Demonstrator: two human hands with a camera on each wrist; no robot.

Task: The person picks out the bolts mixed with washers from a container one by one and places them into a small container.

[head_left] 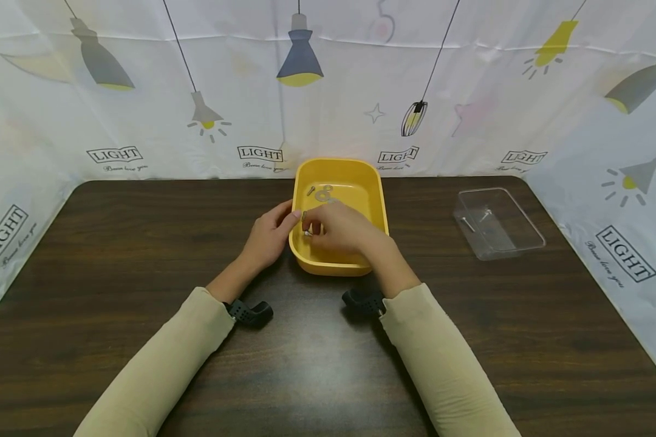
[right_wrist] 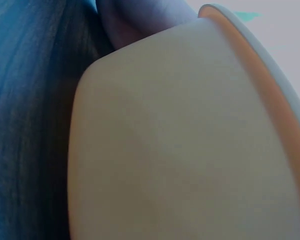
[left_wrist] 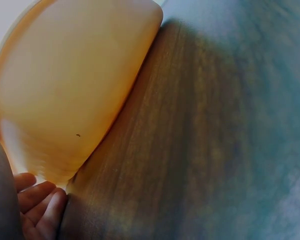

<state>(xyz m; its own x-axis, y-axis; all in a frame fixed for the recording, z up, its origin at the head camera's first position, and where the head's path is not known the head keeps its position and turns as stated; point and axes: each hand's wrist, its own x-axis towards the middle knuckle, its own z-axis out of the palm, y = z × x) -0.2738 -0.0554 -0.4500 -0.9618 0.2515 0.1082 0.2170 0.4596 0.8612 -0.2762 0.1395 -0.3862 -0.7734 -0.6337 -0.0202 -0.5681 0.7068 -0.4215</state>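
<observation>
- Evidently the sorting of small hardware was under way and unfinished, since loose metal pieces lay in both containers.
- The yellow plastic bin [head_left: 363, 194] stood upright on the dark wood-grain table [head_left: 131, 261], between the two forearms.
- Toward its far end lay a few flat washers [head_left: 322, 196], partly overlapping, with a small screw [head_left: 310, 190] just beside them; these had not been picked out.
- The left hand [head_left: 268, 237] gripped the bin's left wall, thumb at the rim and fingers outside, which seemed to steady it.
- The right hand [head_left: 339, 227] was inside the bin, its fingers curled in and apparently pinching a small metal piece [head_left: 307, 233]; its exact kind was too small to tell.
- Well apart to the right, the clear plastic box [head_left: 500, 249] held at least one screw-like piece [head_left: 468, 224]; a glint beyond it could have been another or a reflection.
- What was left, as far as could be judged, was the piece in the fingers, plus the washers and screw; anything beneath the right hand was hidden.
</observation>
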